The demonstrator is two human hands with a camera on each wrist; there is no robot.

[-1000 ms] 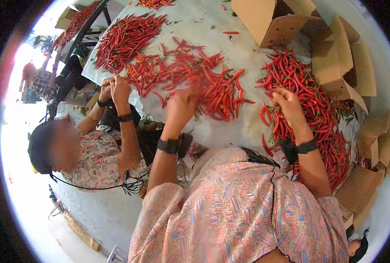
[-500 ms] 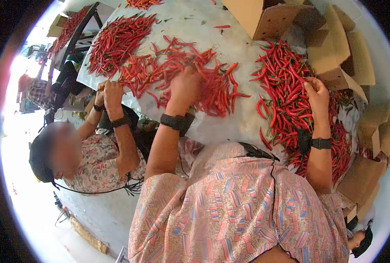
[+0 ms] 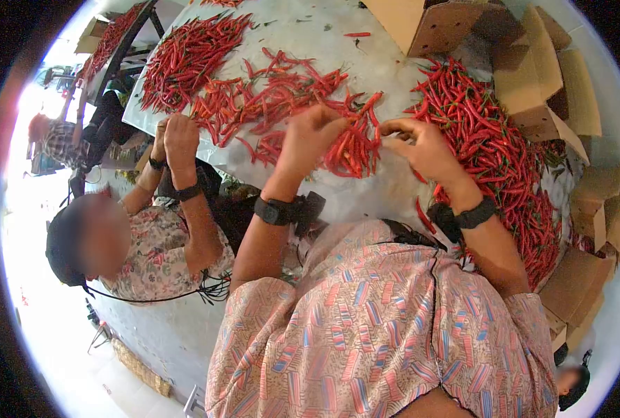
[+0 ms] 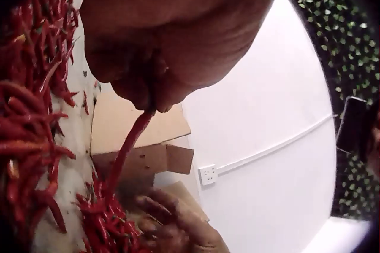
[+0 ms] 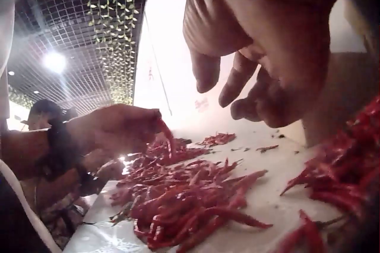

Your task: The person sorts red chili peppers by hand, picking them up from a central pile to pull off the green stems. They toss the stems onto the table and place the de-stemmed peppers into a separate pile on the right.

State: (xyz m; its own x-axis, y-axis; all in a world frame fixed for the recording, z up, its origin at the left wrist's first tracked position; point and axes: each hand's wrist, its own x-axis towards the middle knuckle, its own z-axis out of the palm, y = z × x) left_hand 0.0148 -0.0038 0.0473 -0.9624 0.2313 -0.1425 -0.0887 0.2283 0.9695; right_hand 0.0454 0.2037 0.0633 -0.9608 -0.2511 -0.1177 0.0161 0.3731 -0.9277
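Note:
My left hand (image 3: 324, 127) hovers over the middle pile of red chilies (image 3: 352, 150) and pinches one red chili (image 4: 127, 146), which hangs down from the fingertips. The same chili (image 5: 166, 135) shows in the right wrist view at the left hand (image 5: 116, 129). My right hand (image 3: 397, 134) is close beside the left, just left of the big chili heap (image 3: 494, 146). Its fingers (image 5: 237, 81) hang loosely curled above the table and I see nothing in them.
The pale table (image 3: 386, 70) carries a further chili pile (image 3: 184, 56) at the far left. Open cardboard boxes (image 3: 533, 76) stand behind and to the right. Another person (image 3: 150, 237) on my left works with both hands (image 3: 177, 139) at the table edge.
My right hand has swung left from the big heap towards the left hand. The left hand stays over the middle pile and has lifted slightly with a chili.

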